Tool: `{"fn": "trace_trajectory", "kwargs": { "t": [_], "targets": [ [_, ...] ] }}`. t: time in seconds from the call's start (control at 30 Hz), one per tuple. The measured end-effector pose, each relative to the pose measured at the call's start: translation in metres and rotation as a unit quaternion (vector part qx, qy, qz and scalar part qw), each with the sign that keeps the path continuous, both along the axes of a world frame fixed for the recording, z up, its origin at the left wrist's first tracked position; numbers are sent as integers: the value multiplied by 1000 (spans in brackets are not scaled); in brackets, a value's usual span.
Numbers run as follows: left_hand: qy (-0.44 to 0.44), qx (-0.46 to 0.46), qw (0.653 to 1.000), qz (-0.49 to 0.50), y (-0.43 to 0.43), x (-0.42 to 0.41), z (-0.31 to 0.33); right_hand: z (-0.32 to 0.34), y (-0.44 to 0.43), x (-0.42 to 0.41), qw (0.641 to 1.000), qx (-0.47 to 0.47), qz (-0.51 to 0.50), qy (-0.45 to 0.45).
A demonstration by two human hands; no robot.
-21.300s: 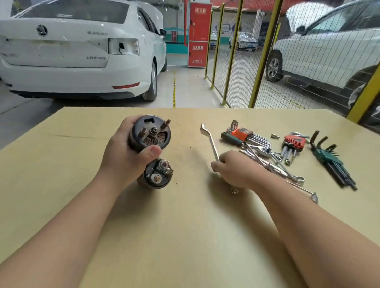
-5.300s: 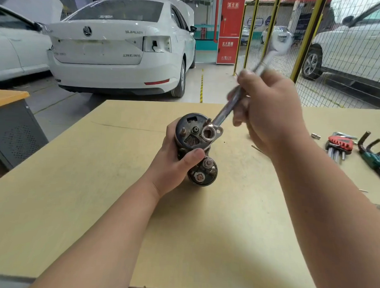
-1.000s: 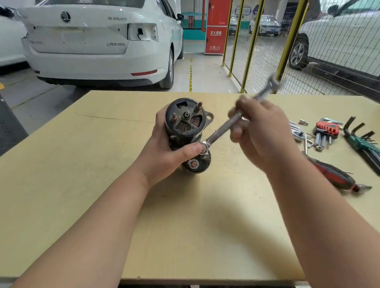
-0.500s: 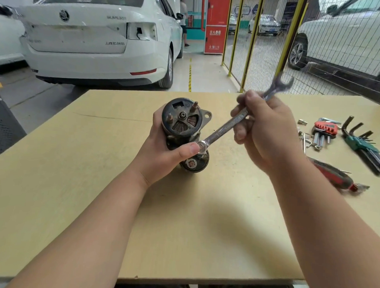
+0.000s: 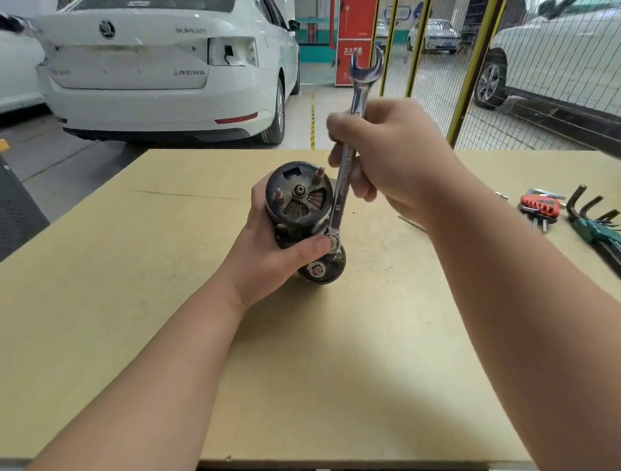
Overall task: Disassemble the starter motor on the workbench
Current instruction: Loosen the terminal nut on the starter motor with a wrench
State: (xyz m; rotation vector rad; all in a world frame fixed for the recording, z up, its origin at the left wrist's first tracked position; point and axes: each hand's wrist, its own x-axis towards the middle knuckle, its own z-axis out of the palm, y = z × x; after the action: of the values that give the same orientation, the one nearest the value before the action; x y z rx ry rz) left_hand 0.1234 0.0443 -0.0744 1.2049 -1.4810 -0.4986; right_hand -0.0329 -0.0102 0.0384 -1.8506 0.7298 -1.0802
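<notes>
The dark, dirty starter motor (image 5: 300, 196) stands on end on the tan workbench (image 5: 123, 299), its open rear face with two studs turned up toward me. My left hand (image 5: 266, 258) grips its body from the left, thumb laid across the front near the smaller solenoid end (image 5: 323, 269). My right hand (image 5: 393, 153) holds a silver combination wrench (image 5: 346, 173) almost upright. Its ring end sits on a terminal nut (image 5: 333, 240) of the solenoid, right beside my thumb tip. The open jaw points up.
At the right of the bench lie a red hex key set (image 5: 539, 208) and a green hex key set (image 5: 604, 235). A white car (image 5: 160, 64) is parked beyond the far edge. A yellow mesh fence (image 5: 477, 65) stands at the back right.
The wrench has swung counter-clockwise from leaning right to nearly upright, its ring end staying on the solenoid nut. My right hand moved up and left with it. My left hand keeps its grip.
</notes>
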Motion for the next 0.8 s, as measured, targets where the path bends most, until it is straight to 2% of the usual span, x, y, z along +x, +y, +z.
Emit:
{"fn": "trace_trajectory", "kwargs": {
  "t": [0.1, 0.23, 0.33, 0.4, 0.5, 0.7, 0.8],
  "targets": [
    [0, 4, 1000, 6, 1, 0, 1, 6, 2, 0, 998, -55, -4, 33],
    [1, 0, 1000, 3, -1, -1, 2, -10, 4, -18, 997, -32, -60, -40],
    [-6, -7, 1000, 2, 0, -2, 2, -27, 2, -28, 985, 87, -75, -131],
    [-8, -12, 1000, 2, -1, -2, 0, -37, 0, -28, 962, 185, -82, -182],
    [-7, -14, 1000, 2, -1, -2, -1, -43, -3, -23, 935, 267, -88, -216],
    [-1, -6, 1000, -7, 0, -2, 3, -41, 2, -27, 936, 227, -97, -250],
    [1, -2, 1000, 0, -1, 0, 1, -38, 4, -25, 948, 213, -94, -217]
  ]
}}
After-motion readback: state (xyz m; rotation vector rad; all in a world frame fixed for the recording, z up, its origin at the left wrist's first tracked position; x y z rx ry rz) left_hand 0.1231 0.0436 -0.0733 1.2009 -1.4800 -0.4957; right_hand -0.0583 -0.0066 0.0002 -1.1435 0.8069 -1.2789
